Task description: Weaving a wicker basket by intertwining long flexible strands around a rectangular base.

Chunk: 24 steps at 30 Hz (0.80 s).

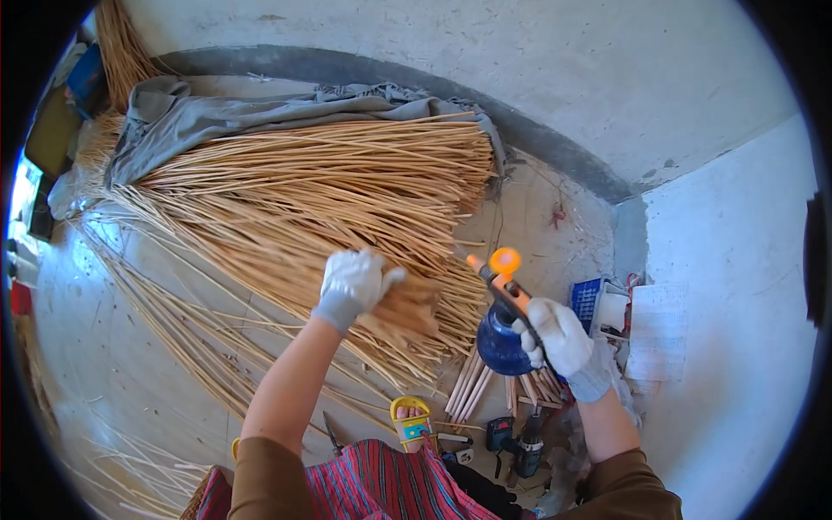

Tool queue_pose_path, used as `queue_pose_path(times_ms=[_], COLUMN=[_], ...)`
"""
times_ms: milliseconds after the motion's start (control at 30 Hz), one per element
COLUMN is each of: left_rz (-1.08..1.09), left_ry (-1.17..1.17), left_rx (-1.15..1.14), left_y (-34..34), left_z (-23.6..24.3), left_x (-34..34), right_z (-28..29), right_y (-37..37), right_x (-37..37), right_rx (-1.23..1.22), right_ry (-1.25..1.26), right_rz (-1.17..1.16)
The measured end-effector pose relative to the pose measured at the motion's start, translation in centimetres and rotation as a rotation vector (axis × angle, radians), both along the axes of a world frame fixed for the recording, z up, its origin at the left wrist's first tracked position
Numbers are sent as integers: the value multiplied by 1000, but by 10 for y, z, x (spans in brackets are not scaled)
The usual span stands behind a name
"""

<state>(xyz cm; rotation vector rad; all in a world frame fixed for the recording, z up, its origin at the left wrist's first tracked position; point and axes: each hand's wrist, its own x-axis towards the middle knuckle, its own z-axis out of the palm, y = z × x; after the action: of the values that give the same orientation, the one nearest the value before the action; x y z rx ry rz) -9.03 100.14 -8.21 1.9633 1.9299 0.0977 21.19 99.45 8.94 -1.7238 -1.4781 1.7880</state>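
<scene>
My left hand (354, 282), in a white knitted glove with a grey cuff, closes round some thin tan wicker rods (403, 308), whose ends beyond the hand are smeared by motion. These lie over a large spread bundle of wicker rods (329, 173) on the floor. In my right hand (562, 336), gloved the same way, is a pump spray bottle (503, 342) with a dark blue body and an orange nozzle and knob. It is held upright off the floor, to the right of the rod ends, with my fingers wrapped round its handle.
A grey cloth (195, 121) covers the far side of the bundle. To the right stand a blue basket (587, 299) and papers (657, 334) against the wall. Near my foot (410, 416) are short thick sticks (471, 381), a cordless drill (529, 446) and a knife (332, 433).
</scene>
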Motion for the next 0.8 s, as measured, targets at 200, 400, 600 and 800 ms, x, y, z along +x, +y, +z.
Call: queue_pose_path(times_ms=[200,400,600,800], left_rz=[-127,-105,64,52], left_ry=[40,-70,-223,-212], left_rx=[-151,-153,585,731], left_y=[-185,-247,-92,129], left_z=[-41,-45,2,24], left_x=[-10,-33,-43,-29], right_z=[-32,-55,-50,-46], right_y=[-19,-46,-28,-7], right_x=[6,12,8,4], right_rx=[-184,-161,41,66], right_ry=[30,140,391,258], right_rz=[194,-167,-533,-315])
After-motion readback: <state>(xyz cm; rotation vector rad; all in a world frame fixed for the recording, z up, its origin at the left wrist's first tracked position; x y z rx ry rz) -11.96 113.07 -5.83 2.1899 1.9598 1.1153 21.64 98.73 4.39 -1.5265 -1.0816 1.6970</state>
